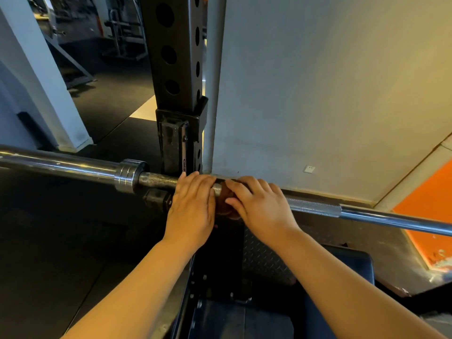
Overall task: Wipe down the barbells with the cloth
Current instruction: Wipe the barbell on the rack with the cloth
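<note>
A steel barbell (315, 206) runs across the view from the left edge down to the right, resting on a hook of the black rack upright (176, 69). Its thick sleeve and collar (129, 174) lie to the left. My left hand (193, 206) lies over the knurled shaft just right of the collar, fingers curled round the bar. My right hand (259, 204) sits beside it on the bar, fingers bent over a dark brown cloth (226, 204) that shows only in the gap between the two hands.
A grey wall (318, 94) stands close behind the bar, with an orange floor patch (430, 206) at the right. Below my arms is a dark bench pad (342, 277) and checker-plate base (264, 260). More gym frames stand far off at the upper left.
</note>
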Demonstrator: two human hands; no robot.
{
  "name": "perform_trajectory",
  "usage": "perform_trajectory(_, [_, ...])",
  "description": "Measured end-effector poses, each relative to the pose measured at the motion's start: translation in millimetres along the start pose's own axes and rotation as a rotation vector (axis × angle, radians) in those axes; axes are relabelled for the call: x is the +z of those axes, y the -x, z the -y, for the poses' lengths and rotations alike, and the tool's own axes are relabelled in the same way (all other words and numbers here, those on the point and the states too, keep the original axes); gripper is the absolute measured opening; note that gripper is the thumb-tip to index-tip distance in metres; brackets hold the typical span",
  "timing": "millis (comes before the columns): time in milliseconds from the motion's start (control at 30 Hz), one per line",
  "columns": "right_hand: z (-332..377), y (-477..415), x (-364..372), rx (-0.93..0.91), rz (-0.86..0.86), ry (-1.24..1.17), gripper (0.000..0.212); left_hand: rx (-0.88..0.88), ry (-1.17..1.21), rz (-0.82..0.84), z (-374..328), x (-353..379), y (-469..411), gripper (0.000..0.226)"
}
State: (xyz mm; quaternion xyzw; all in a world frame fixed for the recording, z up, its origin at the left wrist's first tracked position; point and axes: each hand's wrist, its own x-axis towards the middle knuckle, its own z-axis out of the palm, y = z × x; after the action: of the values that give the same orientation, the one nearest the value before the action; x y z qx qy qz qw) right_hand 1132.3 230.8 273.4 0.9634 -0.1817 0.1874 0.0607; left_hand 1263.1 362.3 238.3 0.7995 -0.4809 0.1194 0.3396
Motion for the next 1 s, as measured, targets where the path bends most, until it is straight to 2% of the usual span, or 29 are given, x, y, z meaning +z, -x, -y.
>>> perform_trajectory(133, [-33.7,36.3,-1.9,0.085,-0.13,-0.002,0.033,-0.03,0.003,0.021,-1.0,0.2,-0.3,0.04])
perform_trajectory(233, [-18.4,40.0,3.7,0.209,-0.158,-0.034,0.029,-0.028,-0.03,0.002,-4.0,0.4,-1.7,0.037])
perform_trajectory(333, [7.0,29.5,11.5,0.129,-0.125,-0.063,0.035,-0.02,-0.102,-0.015,-9.2,1.8,-4.2,0.035])
perform_trajectory(400, [-0.8,29.3,10.3,0.03,-0.098,-0.029,0.043,-0.012,-0.134,-0.008,-12.7,1.6,-5.2,0.038])
perform_trajectory(467, [-21.1,35.2,4.7,0.009,-0.093,0.017,0.046,0.025,-0.141,0.003,-15.9,2.7,-6.1,0.039])
perform_trajectory(567, [-42.6,53.8,2.9,0.093,-0.133,0.021,0.04,0.093,-0.203,0.041,-21.3,9.9,-10.9,0.039])
perform_trajectory(700, [-26.6,54.2,10.4,0.238,-0.174,-0.069,0.042,0.044,-0.398,0.027,-29.8,14.7,-26.7,0.049])
perform_trajectory(767, [-24.3,49.8,9.4,0.238,-0.167,-0.132,0.042,0.052,-0.444,-0.002,-30.2,16.4,-34.6,0.056])
perform_trajectory(867, [-53.0,59.1,6.0,0.12,-0.105,-0.101,0.038,0.121,-0.472,-0.051,-26.8,18.1,-45.4,0.062])
perform_trajectory(1000, [-70.4,71.3,0.5,0.262,-0.173,-0.112,0.036,0.158,-0.51,-0.049,-25.9,19.5,-51.9,0.058])
